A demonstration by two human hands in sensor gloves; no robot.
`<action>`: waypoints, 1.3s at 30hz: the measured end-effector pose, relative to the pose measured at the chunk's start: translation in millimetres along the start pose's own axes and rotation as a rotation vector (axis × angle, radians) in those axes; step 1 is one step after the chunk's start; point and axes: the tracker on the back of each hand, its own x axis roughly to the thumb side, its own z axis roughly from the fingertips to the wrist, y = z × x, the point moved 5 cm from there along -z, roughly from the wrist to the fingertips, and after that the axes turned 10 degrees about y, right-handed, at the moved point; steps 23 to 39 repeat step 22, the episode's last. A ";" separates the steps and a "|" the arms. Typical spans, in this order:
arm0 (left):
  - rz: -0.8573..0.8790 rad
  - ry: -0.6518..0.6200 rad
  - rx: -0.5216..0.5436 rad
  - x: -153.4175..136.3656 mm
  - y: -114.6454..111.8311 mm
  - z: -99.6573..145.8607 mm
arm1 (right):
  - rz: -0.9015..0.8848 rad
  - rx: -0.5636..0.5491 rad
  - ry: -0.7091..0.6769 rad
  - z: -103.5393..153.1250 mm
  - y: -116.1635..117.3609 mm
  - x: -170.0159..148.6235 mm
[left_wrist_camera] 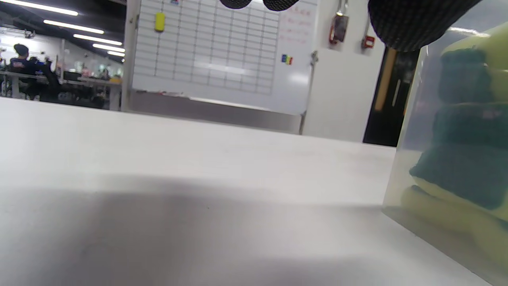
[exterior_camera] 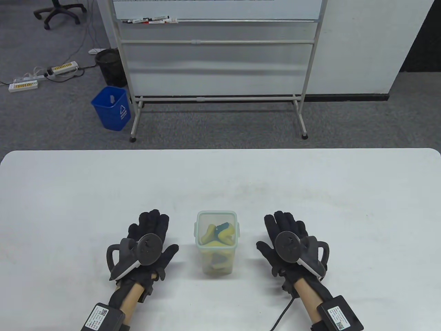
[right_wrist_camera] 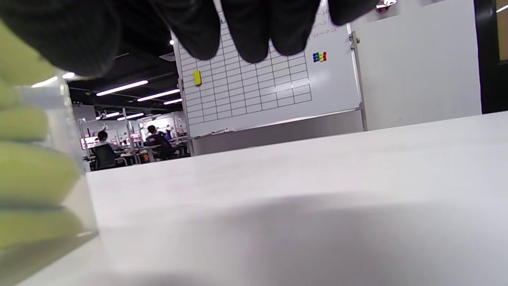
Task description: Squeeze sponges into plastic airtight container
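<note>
- Clear plastic container point(exterior_camera: 216, 243) stands upright at lower centre of the table view, yellow-and-green sponges point(exterior_camera: 218, 234) packed inside; left hand point(exterior_camera: 150, 246) and right hand point(exterior_camera: 288, 243) lie flat on the white table point(exterior_camera: 69, 193), fingers spread, holding nothing (one either side, apart from it).
- Left wrist view: container fills the right edge.
- Right wrist view: container at left edge, fingertips point(right_wrist_camera: 254, 35) hang from the top.

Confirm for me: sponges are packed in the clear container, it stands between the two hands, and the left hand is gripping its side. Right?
Not quite. The left hand lies flat on the table, apart from the container; the table view shows the gap. The sponges are inside, and the container does stand between it and the right hand.
</note>
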 end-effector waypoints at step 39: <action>-0.032 0.021 -0.006 -9.4 -4.8 -0.3 | 0.153 0.094 0.031 1.6 23.3 -4.0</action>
